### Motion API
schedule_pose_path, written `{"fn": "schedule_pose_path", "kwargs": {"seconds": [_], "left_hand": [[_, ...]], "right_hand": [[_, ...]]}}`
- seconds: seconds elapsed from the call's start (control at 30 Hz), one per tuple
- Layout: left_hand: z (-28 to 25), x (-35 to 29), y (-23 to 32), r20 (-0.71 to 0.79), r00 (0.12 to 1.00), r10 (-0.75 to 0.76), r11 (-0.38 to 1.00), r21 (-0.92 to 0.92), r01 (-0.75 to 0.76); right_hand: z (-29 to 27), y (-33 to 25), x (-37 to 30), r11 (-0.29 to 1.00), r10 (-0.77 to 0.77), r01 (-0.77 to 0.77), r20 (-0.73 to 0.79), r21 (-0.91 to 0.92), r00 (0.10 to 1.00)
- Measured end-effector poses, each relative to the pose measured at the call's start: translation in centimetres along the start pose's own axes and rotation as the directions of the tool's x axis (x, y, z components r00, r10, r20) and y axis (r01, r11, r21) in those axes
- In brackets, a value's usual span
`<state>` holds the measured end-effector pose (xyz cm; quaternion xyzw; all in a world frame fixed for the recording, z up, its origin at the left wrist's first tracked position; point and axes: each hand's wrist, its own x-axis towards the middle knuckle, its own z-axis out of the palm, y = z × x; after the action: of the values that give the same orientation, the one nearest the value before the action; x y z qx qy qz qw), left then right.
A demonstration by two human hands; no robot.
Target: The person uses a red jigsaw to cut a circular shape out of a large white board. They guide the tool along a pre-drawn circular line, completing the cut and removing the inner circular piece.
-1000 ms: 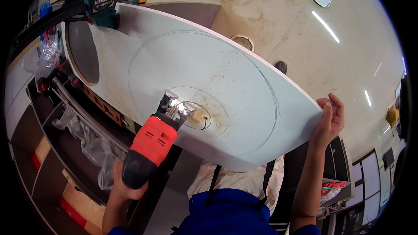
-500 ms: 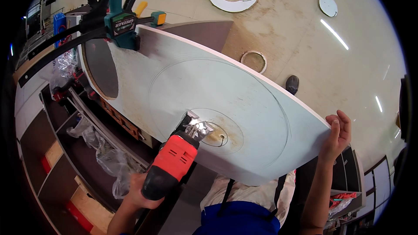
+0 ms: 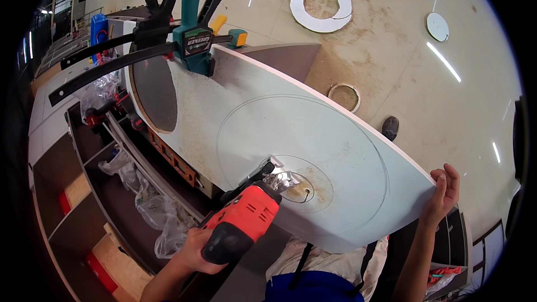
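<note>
My left hand (image 3: pixel 193 253) is closed round the handle of a red and black jigsaw (image 3: pixel 257 210). Its metal base rests on a pale board (image 3: pixel 246 140), at the left side of a small pencilled circle. Sawdust and a short dark cut show within that circle; the blade itself is hard to make out. Wider pencil circles surround it. At the right, my right hand (image 3: pixel 444 193) grips the board's corner between thumb and fingers. A green and black bar clamp (image 3: pixel 193 42) sits on the board's far left end, beside a large round opening (image 3: pixel 158 98).
A white ring (image 3: pixel 302 11), a small disc (image 3: pixel 437 27) and a thin ring (image 3: pixel 358 99) lie on the dusty floor beyond the board. A dark shoe (image 3: pixel 390 127) shows there. Dark shelving with crumpled clear plastic (image 3: pixel 154 204) stands at left, near a second, red-handled clamp (image 3: pixel 95 114).
The whole view has shifted, so the scene sits lower and further right. The jigsaw keeps nearly the same place on the small circle, its body slightly turned. Both hands keep their holds.
</note>
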<state>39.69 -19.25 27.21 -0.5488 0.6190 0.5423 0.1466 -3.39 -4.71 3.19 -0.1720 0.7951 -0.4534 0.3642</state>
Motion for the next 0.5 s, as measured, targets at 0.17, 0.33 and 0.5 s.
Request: {"fn": "schedule_pose_path", "kwargs": {"seconds": [0.17, 0.33, 0.5], "left_hand": [[-0.08, 0.31, 0.28, -0.014, 1.0, 0.003, 1.0, 0.007, -0.003], [-0.29, 0.4, -0.09, -0.002, 0.999, 0.045, 0.999, 0.018, -0.045], [-0.47, 0.46, -0.33, 0.016, 0.997, 0.071, 0.997, 0.027, -0.071]], "right_hand": [[0.27, -0.26, -0.01, 1.0, 0.008, -0.008, -0.009, 0.006, 1.0], [0.13, -0.14, -0.02, 0.999, 0.031, -0.031, 0.001, -0.011, 1.0], [0.1, -0.05, -0.07, 1.0, 0.03, -0.03, -0.002, 0.003, 1.0]]}}
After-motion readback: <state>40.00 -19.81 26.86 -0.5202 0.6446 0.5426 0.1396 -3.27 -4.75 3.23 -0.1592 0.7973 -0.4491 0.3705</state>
